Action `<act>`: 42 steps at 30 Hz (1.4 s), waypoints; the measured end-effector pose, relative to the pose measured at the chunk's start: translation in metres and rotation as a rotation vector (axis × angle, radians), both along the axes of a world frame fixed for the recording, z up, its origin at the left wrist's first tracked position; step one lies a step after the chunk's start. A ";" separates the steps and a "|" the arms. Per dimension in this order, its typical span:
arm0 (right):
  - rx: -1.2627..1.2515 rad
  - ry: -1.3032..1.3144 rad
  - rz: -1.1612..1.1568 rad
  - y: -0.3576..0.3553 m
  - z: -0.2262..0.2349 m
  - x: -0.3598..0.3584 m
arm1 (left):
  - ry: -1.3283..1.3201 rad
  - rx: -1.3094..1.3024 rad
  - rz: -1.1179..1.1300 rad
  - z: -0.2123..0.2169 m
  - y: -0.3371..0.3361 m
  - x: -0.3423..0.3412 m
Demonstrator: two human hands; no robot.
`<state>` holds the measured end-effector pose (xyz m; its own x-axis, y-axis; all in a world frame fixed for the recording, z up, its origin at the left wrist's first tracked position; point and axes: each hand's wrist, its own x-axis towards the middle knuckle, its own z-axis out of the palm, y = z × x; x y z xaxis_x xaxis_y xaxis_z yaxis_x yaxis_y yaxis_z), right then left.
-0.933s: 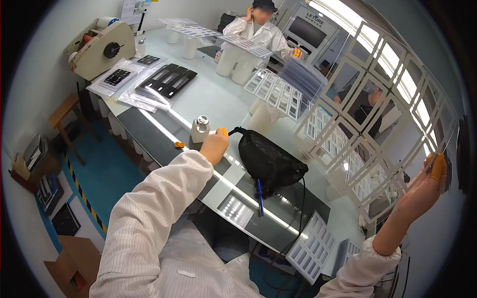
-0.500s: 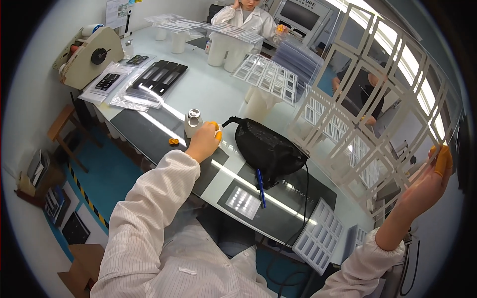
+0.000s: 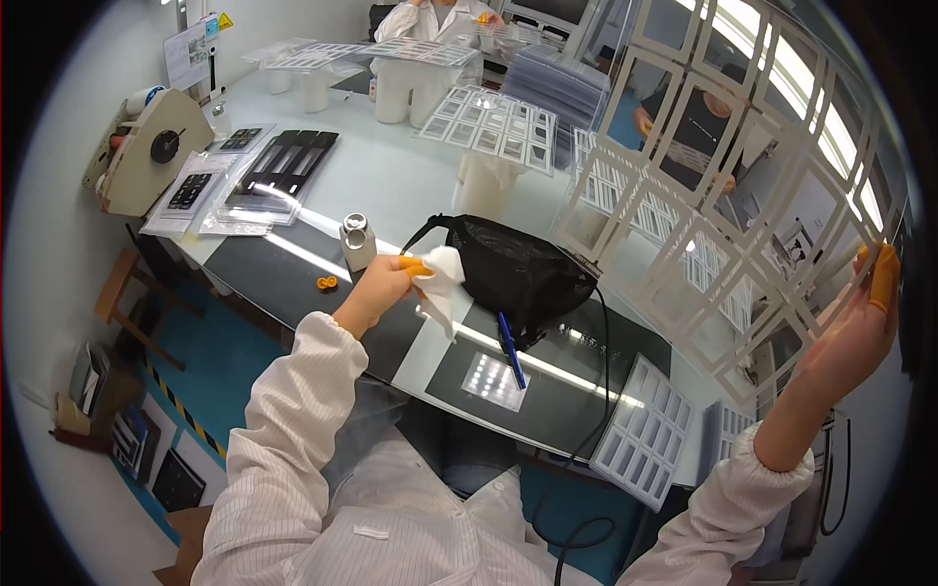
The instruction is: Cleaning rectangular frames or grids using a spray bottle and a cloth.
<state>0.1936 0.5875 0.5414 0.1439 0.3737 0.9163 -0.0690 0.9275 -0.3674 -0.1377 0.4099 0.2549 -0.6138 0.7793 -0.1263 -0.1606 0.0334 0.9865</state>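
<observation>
Orange finger cots cover some fingertips of both my hands. My left hand (image 3: pixel 379 291) pinches a crumpled white wipe (image 3: pixel 445 278), which hangs down above the table in front of a black bag-like cover (image 3: pixel 518 269). Out to the right, my right hand (image 3: pixel 852 327) grips the edge of a large clear sheet (image 3: pixel 674 205) printed with white rectangular frames; it is raised and tilted. A metal pump bottle (image 3: pixel 358 244) stands just beyond my left hand. Small orange finger cots (image 3: pixel 326 283) lie beside it. Leaning on the black cover is a blue pen (image 3: pixel 511 352).
Framed sheets (image 3: pixel 489 127) rest on white cups (image 3: pixel 481 186) across the table. Black panels (image 3: pixel 283 171) and a tape dispenser (image 3: pixel 147 156) are at the far left. A cable (image 3: pixel 607 361) runs over the front edge near another sheet (image 3: pixel 643 430). A co-worker (image 3: pixel 440 21) sits opposite.
My left hand has come back from beside the pump bottle, and the white wipe now shows hanging from its fingers. My right hand still holds the sheet. The whole view has shifted slightly.
</observation>
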 end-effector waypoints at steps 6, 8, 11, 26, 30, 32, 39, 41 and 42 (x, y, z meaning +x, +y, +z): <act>-0.003 -0.033 -0.050 0.007 -0.006 0.005 | -0.102 0.005 0.025 -0.009 -0.035 0.005; -0.016 -0.040 -0.051 0.006 -0.006 0.002 | -0.074 -0.062 0.063 -0.016 -0.050 0.000; 0.028 -0.033 -0.119 0.002 -0.004 0.008 | 1.096 -0.551 0.261 -0.035 -0.060 0.012; 0.017 -0.029 -0.023 -0.008 -0.004 0.006 | 1.549 -0.348 0.235 -0.063 -0.015 0.040; 0.031 -0.068 -0.030 -0.005 -0.008 0.001 | 1.488 -0.254 0.215 -0.056 -0.028 0.033; 0.045 -0.085 0.022 -0.020 -0.001 -0.009 | 1.248 -0.218 0.193 -0.035 -0.043 0.032; 0.007 -0.037 0.130 0.007 -0.015 -0.014 | 1.168 -0.500 0.058 0.007 -0.094 0.013; 0.062 -0.060 0.102 0.009 -0.016 -0.016 | 1.007 -0.506 0.068 0.013 -0.097 0.008; 0.016 -0.064 0.080 0.006 -0.016 -0.018 | 0.768 -0.409 0.069 0.011 -0.098 0.005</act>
